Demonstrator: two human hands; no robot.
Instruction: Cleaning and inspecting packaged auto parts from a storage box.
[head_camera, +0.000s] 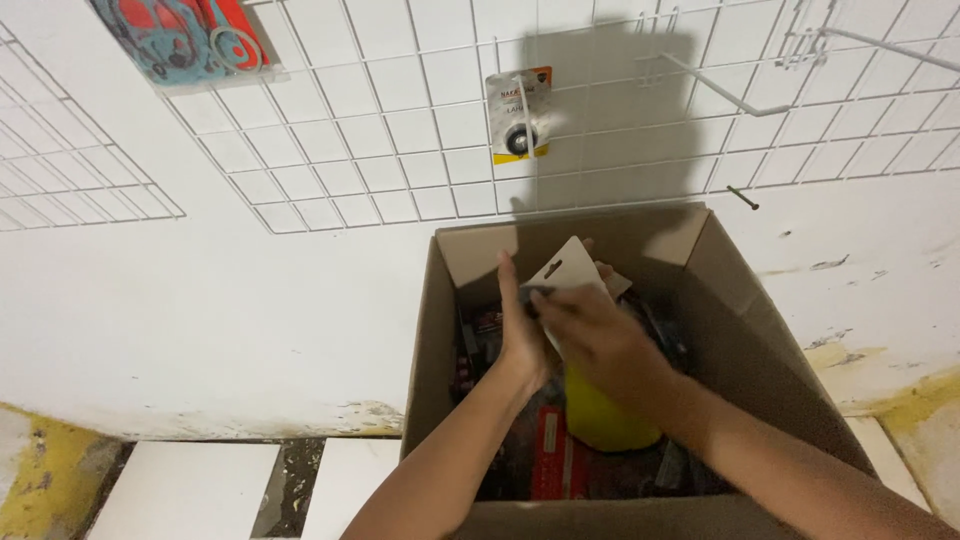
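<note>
Both hands, left (522, 335) and right (590, 335), grip one white hang-card (572, 268) over open brown cardboard box (690, 240); white wire wall grid (380, 120) mostly bare.

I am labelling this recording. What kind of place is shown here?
Probably a small shop or stockroom: a white wire display grid with hooks, a carded item hanging on it, and a cardboard box of packaged goods.
</note>
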